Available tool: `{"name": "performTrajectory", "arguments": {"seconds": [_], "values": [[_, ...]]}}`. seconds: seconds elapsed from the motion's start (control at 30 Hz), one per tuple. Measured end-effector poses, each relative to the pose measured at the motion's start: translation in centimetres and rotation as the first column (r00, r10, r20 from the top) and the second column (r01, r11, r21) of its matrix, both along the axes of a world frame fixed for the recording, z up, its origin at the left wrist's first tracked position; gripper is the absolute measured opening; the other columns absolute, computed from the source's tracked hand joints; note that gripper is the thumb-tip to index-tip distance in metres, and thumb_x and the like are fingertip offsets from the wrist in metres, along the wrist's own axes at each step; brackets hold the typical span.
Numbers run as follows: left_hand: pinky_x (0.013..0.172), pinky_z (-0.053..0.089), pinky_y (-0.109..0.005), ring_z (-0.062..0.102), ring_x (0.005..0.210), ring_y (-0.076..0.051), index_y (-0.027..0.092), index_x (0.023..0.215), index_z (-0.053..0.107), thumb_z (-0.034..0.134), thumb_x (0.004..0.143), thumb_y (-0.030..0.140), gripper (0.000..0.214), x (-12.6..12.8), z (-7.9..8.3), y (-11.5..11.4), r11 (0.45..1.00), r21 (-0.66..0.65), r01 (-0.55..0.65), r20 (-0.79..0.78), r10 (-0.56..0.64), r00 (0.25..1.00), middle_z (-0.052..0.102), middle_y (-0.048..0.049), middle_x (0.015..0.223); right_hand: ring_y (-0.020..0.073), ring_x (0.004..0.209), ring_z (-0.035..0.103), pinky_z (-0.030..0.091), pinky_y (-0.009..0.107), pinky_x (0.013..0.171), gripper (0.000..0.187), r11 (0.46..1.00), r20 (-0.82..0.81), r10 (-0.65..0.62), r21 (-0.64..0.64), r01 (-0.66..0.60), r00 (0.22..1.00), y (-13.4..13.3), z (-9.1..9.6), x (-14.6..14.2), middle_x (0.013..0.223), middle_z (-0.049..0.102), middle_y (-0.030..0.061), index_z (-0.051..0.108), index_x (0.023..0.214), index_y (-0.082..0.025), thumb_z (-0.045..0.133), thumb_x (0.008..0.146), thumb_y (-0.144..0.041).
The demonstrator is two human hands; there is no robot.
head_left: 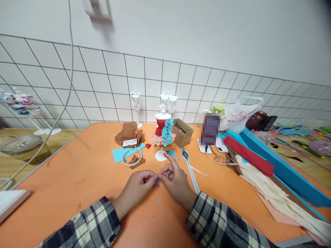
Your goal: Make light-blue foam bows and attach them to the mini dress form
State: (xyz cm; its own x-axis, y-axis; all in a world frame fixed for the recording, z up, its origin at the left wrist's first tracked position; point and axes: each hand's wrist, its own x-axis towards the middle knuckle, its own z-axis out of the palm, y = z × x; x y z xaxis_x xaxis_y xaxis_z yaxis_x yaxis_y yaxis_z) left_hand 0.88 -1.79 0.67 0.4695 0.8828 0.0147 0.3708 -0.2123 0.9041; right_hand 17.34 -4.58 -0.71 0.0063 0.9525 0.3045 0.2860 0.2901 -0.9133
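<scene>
My left hand [138,186] and my right hand [174,181] meet over the orange table [77,179], both pinching a tiny blue paper piece [158,179] between their fingertips. My right index finger sticks up and out. Just beyond the hands stands a small white mannequin [163,129] dressed in red with blue ruffles, on a round white base [161,155]. A blue ruffle scrap [171,152] lies beside that base.
Brown paper [129,133], a blue sheet and a tape roll [132,157] lie left of the mannequin. A small cardboard box [182,132], scissors [217,157], and red, blue and cream crepe paper rolls [261,162] sit to the right. Bare white mannequins stand by the tiled wall.
</scene>
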Motion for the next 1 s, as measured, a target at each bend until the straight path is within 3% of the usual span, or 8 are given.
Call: {"name": "performTrajectory", "arguments": {"seconds": [0.13,0.2,0.27,0.37,0.43,0.63,0.8,1.0], "values": [[0.076,0.050,-0.031,0.065,0.082,-0.021,0.020,0.113,0.069,0.046,0.091,0.045,0.041,-0.7,-0.2,0.9,0.988,0.138,-0.065,-0.041,0.071,0.997,0.074,-0.0062,0.090,0.0082,0.054,0.046,0.041,0.022,0.054,0.056,0.976,-0.044,-0.133,0.166,0.139,0.990,0.6,0.4,0.9,0.085,0.062,-0.0015,0.038,0.137,-0.025,0.054,0.084,-0.016],[0.084,0.048,-0.036,0.063,0.091,-0.024,0.022,0.113,0.070,0.047,0.091,0.045,0.039,-1.2,-0.1,1.6,0.950,0.307,-0.052,-0.122,0.093,0.988,0.073,-0.0074,0.096,0.0096,0.058,0.048,0.044,0.024,0.059,0.045,0.910,-0.086,-0.282,0.292,0.295,0.956,1.9,1.1,2.3,0.086,0.062,-0.0003,0.044,0.131,-0.023,0.054,0.087,-0.021],[0.086,0.045,-0.039,0.060,0.095,-0.026,0.024,0.109,0.071,0.051,0.089,0.045,0.036,-1.8,0.1,2.4,0.898,0.440,0.001,-0.204,0.099,0.974,0.071,-0.0080,0.097,0.0115,0.061,0.049,0.045,0.026,0.064,0.040,0.807,-0.109,-0.442,0.384,0.448,0.890,3.9,2.3,4.2,0.085,0.063,0.0006,0.047,0.126,-0.021,0.055,0.087,-0.027],[0.086,0.043,-0.040,0.058,0.096,-0.026,0.023,0.101,0.073,0.055,0.087,0.041,0.029,-2.2,0.2,3.3,0.868,0.491,0.080,-0.281,0.070,0.957,0.069,-0.0087,0.100,0.0150,0.069,0.052,0.045,0.031,0.074,0.041,0.673,-0.078,-0.624,0.452,0.585,0.778,7.6,4.2,7.2,0.088,0.067,0.0030,0.048,0.125,-0.019,0.054,0.088,-0.033],[0.085,0.043,-0.038,0.059,0.093,-0.025,0.023,0.093,0.073,0.056,0.087,0.037,0.023,-2.3,0.1,3.8,0.871,0.472,0.135,-0.310,0.021,0.951,0.070,-0.0080,0.097,0.0191,0.081,0.055,0.043,0.034,0.080,0.038,0.634,0.003,-0.695,0.475,0.610,0.719,9.8,5.2,8.7,0.090,0.069,0.0052,0.053,0.122,-0.017,0.052,0.087,-0.031],[0.084,0.040,-0.035,0.062,0.090,-0.022,0.024,0.088,0.072,0.063,0.082,0.032,0.014,-2.0,-0.3,4.5,0.892,0.409,0.189,-0.334,-0.046,0.941,0.072,-0.0039,0.091,0.0244,0.096,0.056,0.041,0.036,0.083,0.040,0.760,0.322,-0.638,0.407,0.507,0.699,13.1,5.6,10.9,0.090,0.072,0.0054,0.056,0.122,-0.020,0.051,0.082,-0.017],[0.085,0.037,-0.036,0.060,0.092,-0.022,0.025,0.082,0.072,0.067,0.078,0.032,0.009,-2.0,-0.6,4.7,0.890,0.400,0.218,-0.373,-0.059,0.926,0.071,-0.0026,0.092,0.0213,0.080,0.062,0.042,0.032,0.071,0.043,0.792,0.364,-0.611,0.281,0.542,0.703,13.6,5.4,11.9,0.086,0.071,0.0015,0.057,0.122,-0.025,0.060,0.079,-0.022],[0.084,0.038,-0.034,0.060,0.088,-0.020,0.024,0.075,0.070,0.066,0.079,0.030,0.008,-2.0,-1.1,5.0,0.875,0.426,0.229,-0.360,-0.068,0.931,0.070,-0.0016,0.088,0.0236,0.085,0.064,0.043,0.033,0.072,0.040,0.818,0.447,-0.572,0.250,0.518,0.688,13.3,5.6,12.4,0.085,0.074,0.0018,0.059,0.124,-0.028,0.056,0.083,-0.024]]}}
